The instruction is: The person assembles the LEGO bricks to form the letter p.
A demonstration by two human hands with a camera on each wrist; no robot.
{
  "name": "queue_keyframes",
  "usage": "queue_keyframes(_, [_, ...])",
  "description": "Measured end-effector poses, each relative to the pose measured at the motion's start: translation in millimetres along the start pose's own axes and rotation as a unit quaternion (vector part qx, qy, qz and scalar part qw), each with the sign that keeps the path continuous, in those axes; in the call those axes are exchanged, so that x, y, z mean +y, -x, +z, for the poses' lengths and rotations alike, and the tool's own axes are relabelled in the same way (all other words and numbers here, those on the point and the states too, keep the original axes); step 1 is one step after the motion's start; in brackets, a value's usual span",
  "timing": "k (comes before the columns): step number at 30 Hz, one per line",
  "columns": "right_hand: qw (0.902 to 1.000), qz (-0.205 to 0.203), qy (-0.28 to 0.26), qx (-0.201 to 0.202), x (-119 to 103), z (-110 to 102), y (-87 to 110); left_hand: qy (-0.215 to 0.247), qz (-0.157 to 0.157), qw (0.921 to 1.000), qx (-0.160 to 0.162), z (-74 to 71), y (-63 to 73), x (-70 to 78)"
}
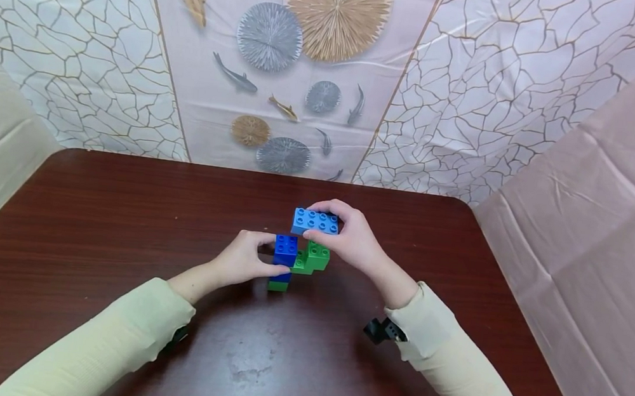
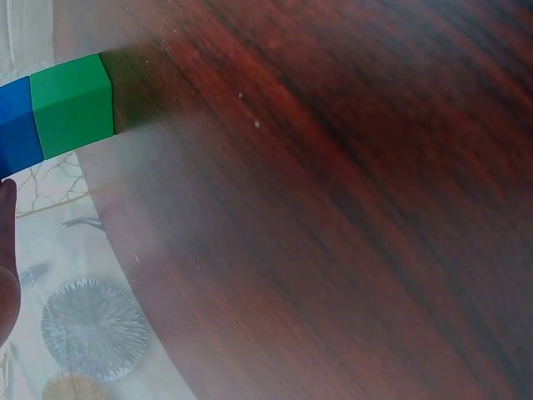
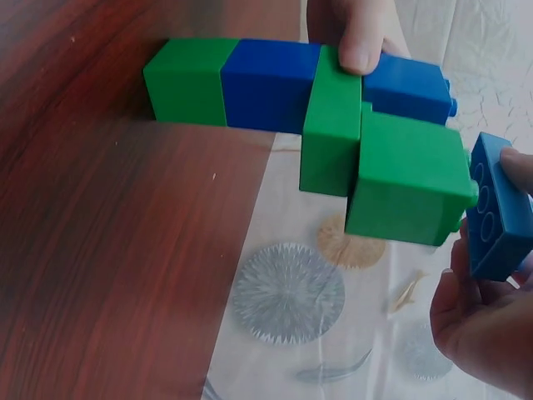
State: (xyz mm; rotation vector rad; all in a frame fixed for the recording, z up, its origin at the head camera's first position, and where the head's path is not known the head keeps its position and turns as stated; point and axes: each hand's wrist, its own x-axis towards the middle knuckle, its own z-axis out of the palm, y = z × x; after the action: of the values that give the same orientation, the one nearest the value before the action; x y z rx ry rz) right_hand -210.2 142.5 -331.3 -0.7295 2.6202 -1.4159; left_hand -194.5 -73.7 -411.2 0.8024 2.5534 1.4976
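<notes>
A toy-brick stack stands on the brown table, with a green brick point(image 3: 187, 83) at its base and a dark blue brick point(image 3: 271, 86) above that. A flatter green brick point(image 3: 333, 125) juts out to the right and bears another green brick point(image 1: 318, 255). The top dark blue brick point(image 1: 285, 250) sits on the left. My left hand point(image 1: 242, 260) grips the stack around its upper part, thumb on the near side. Just above the right green brick, my right hand point(image 1: 348, 236) holds a lighter blue eight-stud brick point(image 1: 316, 221) between thumb and fingers, studs up. A small gap parts them in the right wrist view.
The dark wooden table point(image 1: 120, 217) surrounds the stack, its far edge meeting a patterned cloth point(image 1: 285, 112). Pale cloth walls point(image 1: 600, 187) rise at the sides. A black wrist-camera mount point(image 1: 384, 330) hangs below the right sleeve.
</notes>
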Motion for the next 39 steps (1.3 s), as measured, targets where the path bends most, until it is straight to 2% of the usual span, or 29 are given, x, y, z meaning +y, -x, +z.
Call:
queue_keyframes(6, [0.9999, -0.009, 0.002, -0.007, -5, 6, 3.9, -0.001, 0.001, 1.0000, -0.001, 0.1, -0.2, -0.5])
queue_keyframes(18, [0.9992, -0.026, 0.010, -0.028, 0, 18, 3.7, 0.001, 0.004, 1.0000, -0.003, -0.2, -0.1, -1.3])
queue_keyframes(29, [0.9987, -0.022, 0.012, -0.043, 0, 21, 4.7, 0.000, 0.005, 1.0000, -0.002, -0.2, 0.2, -1.8])
queue_keyframes(39, [0.9972, -0.054, 0.030, -0.044, 0, 21, 6.0, -0.010, 0.010, 0.9999, -0.007, -1.5, -0.7, -2.4])
